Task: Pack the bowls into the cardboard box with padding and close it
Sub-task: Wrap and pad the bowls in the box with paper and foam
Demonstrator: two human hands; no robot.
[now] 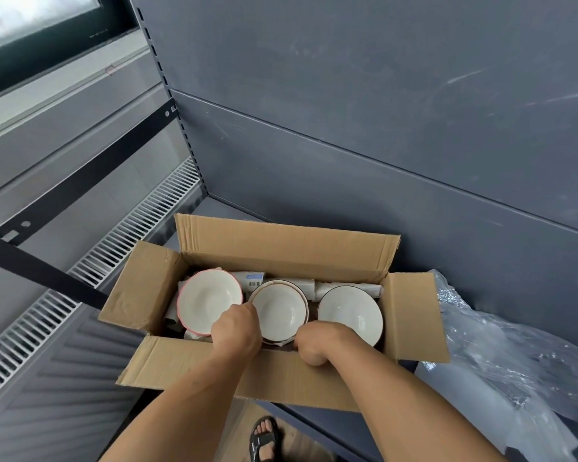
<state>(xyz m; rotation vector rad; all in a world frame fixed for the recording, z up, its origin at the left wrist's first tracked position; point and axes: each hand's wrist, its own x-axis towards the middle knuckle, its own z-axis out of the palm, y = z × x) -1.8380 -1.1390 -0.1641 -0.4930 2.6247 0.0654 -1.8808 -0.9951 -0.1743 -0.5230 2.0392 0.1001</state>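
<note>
Grey shelf unit [347, 155] w/ back panel is seen behind everything; cardboard box [264, 371] is set on its deck, all four flaps open; crumpled plastic wrap [501, 361] is heaped just beside box on the R. Three white bowls are seated side by side inside box: pink-rimmed bowl [207, 300] at L, middle bowl [279, 311] (looks like a stack, several rims seen), dark-rimmed bowl [349, 311] at R; paper padding rolls [344, 290] are wedged betw. bowls and far wall. Left hand [236, 328] is curled on middle bowl's L rim, rim gripped; right hand [314, 341] is curled at its near-R rim, fingertips hidden, so an actual hold can't be told.

Step judged: middle bowl being seated/centred in the row. To be done well: stack should be lowered level, both sides supported; rims should be kept from knocking neighbours, as gaps look tight; fingers to be drawn out upward, not sideways. Padding appears only at back and under L bowl; more prob. needed betw. bowls and on top before flaps are folded.
</note>
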